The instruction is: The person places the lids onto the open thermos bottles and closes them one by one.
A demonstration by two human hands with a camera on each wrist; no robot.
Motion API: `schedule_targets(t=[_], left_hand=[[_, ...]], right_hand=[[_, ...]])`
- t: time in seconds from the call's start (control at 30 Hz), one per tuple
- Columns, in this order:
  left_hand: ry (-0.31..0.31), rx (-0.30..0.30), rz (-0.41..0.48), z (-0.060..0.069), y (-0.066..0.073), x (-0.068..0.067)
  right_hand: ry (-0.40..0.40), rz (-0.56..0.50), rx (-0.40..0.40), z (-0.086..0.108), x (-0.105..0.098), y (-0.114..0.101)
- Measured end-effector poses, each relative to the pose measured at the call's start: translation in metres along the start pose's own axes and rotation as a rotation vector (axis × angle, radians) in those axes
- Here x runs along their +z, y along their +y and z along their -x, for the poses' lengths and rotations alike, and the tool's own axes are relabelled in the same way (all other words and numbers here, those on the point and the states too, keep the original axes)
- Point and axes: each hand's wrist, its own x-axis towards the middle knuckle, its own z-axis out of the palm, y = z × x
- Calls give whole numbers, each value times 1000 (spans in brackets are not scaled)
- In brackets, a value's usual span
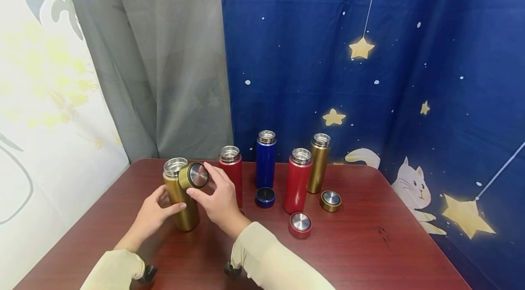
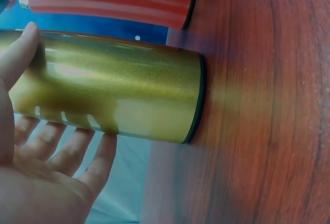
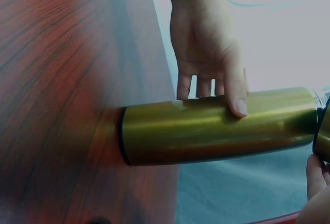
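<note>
A gold vacuum flask [image 1: 185, 210] stands uncapped at the left of the table, its steel mouth showing. My left hand [image 1: 151, 217] holds its side, thumb across the front and fingers around the far side; in the left wrist view the flask [image 2: 129, 90] lies between thumb and fingers of that hand [image 2: 51, 177]. Between thumb and fingers, my right hand [image 1: 221, 199] pinches a gold lid [image 1: 198, 175], tilted with its steel top toward the head camera. The lid [image 3: 323, 139] is beside the flask's mouth; whether they touch I cannot tell.
Behind the right hand stands an open red flask [image 1: 231, 167]. Further right are an open blue flask [image 1: 265, 162], another red flask [image 1: 296, 185] and another gold flask [image 1: 319, 167]. Blue [image 1: 265, 197], red [image 1: 300, 225] and gold [image 1: 330, 201] lids lie before them on the table [image 1: 369, 253].
</note>
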Motion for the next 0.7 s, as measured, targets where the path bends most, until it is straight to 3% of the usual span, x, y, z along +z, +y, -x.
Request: schedule_targets(t=[0.3, 0.5, 0.7], left_hand=[[-26, 33, 41, -1, 3, 3], [-54, 54, 67, 0, 1, 2], [-89, 61, 76, 2, 0, 0]], right_hand=[[11, 144, -68, -11, -1, -6], [-21, 244, -87, -16, -2, -7], [-33, 269, -94, -16, -2, -7]])
